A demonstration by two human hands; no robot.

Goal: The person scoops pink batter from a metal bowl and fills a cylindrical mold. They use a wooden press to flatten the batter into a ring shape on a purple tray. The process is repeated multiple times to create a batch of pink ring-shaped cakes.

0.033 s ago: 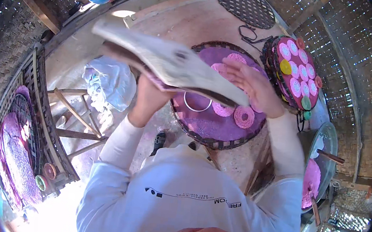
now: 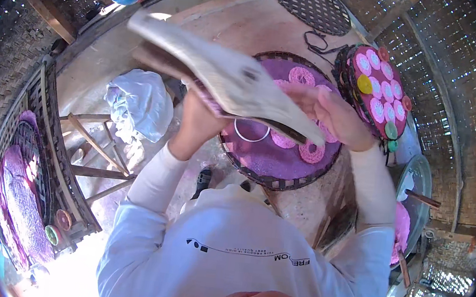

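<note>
A long, pale, slab-like thing (image 2: pixel 228 75) with a dark slot and a pinkish underside hangs tilted in front of me, blurred; its exact kind is unclear. My left hand (image 2: pixel 197 124) is closed around its lower edge. Beside its right end, my right hand (image 2: pixel 342 119) is open, thumb apart and fingers stretched, partly behind the slab; whether it touches cannot be told. Beyond lies a round woven tray (image 2: pixel 280 184) lined with purple cloth (image 2: pixel 260 161). Several pink lacy rings (image 2: pixel 319 152) and a plain white hoop (image 2: pixel 250 141) rest on that cloth, partly hidden by the slab.
At right, stacked trays (image 2: pixel 387 93) bear pink-and-white rounds. A basin (image 2: pixel 424 174) there holds pink stuff and wooden-handled tools. Another woven tray (image 2: pixel 314 7) lies at the far side. Left are a white bag (image 2: pixel 144 104), a wooden stand (image 2: pixel 96 172) and a rack with purple cloth (image 2: pixel 23 201).
The slab has shifted slightly right and down. My right hand has moved a little right, its fingers now lower and more behind the slab. My left hand keeps its grip.
</note>
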